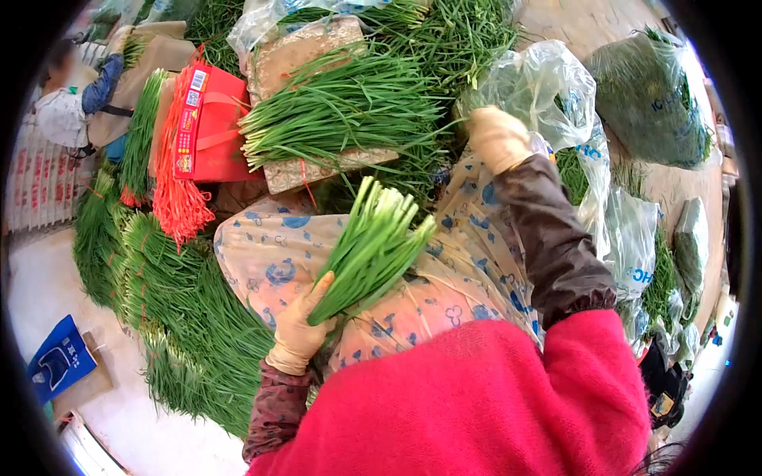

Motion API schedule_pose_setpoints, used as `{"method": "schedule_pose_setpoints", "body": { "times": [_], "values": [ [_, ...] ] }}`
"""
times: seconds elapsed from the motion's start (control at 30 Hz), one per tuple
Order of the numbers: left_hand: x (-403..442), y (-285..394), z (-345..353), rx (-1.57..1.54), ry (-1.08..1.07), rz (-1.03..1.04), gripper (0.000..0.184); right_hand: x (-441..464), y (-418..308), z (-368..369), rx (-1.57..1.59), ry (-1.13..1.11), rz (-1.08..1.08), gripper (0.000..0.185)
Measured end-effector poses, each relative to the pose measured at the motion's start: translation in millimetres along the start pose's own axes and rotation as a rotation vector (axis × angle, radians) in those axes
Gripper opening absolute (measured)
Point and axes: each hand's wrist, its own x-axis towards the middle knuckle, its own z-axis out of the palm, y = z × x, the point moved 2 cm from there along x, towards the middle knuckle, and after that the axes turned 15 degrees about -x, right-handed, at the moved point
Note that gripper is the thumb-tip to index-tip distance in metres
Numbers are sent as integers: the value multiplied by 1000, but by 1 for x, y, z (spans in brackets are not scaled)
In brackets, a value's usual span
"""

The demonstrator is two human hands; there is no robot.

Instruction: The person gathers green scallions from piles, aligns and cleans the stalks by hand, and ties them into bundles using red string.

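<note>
My left hand, in a pale glove, is wrapped around a bunch of garlic chives. The bunch is held above my lap, its pale cut ends tilted up and away from me. Out to the right, my right hand, gloved as well, is closed and slightly blurred. A thin green strand shows at its left side; whether the fingers grip it is unclear. Near that hand are a clear plastic bag and loose chives. A larger pile of chives lies on a worn board ahead of me.
Left of the board stands a red box with red ties hanging over it. Tied chive bundles are stacked at my left. Filled plastic bags stand at right. Another person works at the far left. A patterned apron covers my lap.
</note>
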Motion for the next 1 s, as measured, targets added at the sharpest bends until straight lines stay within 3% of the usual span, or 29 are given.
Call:
{"method": "schedule_pose_setpoints", "body": {
  "times": [0.07, 0.13, 0.2, 0.23, 0.33, 0.43, 0.47, 0.5, 0.53, 0.6, 0.67, 0.73, 0.77, 0.8, 0.87, 1.0],
  "values": [
    [-6, -7, -6, -831, 75, -332, 65, 12, 28, 1, -95, -208, 14, 25],
    [-9, -10, -17, -946, 139, -333, 54, -14, 24, -20, -185, 37, -21, 39],
    [-8, -1, -27, -1130, 9, -570, 48, -34, 1, -41, 59, -169, -299, 52],
    [-3, -2, -24, -1179, 25, -386, 40, -44, -12, -41, 326, -335, -448, 62],
    [-1, -10, -27, -1287, -145, -437, 38, -58, -59, 3, 1121, -677, -833, 94],
    [-3, -22, -16, -1399, -210, -449, 51, -75, -113, -9, 2025, -769, -1053, 123],
    [-5, -23, -12, -1467, -203, -487, 57, -74, -117, -11, 2108, -727, -995, 123],
    [-9, -35, -9, -1280, -199, -499, 70, -76, -119, -14, 2192, -738, -923, 121],
    [-4, -31, -8, -1278, -202, -502, 70, -81, -118, -20, 2275, -747, -845, 119],
    [6, -26, -3, -966, -338, -602, 75, -80, -115, -22, 2235, -817, -849, 116],
    [14, -6, -16, -907, -337, -512, 79, -79, -113, -20, 2184, -891, -858, 113],
    [26, 11, -39, -718, -545, -466, 87, -79, -111, -15, 2245, -851, -928, 98],
    [29, -5, -45, -654, -585, -273, 98, -79, -110, -16, 2214, -827, -840, 101],
    [23, -18, -54, -654, -586, -275, 98, -79, -109, -17, 2215, -828, -837, 101],
    [31, -12, -70, -1029, -401, -402, 103, -79, -108, -20, 2163, -837, -858, 97],
    [61, 30, -69, -984, -174, -226, 113, -81, -115, -23, 2136, -738, -841, 88]
  ]
}}
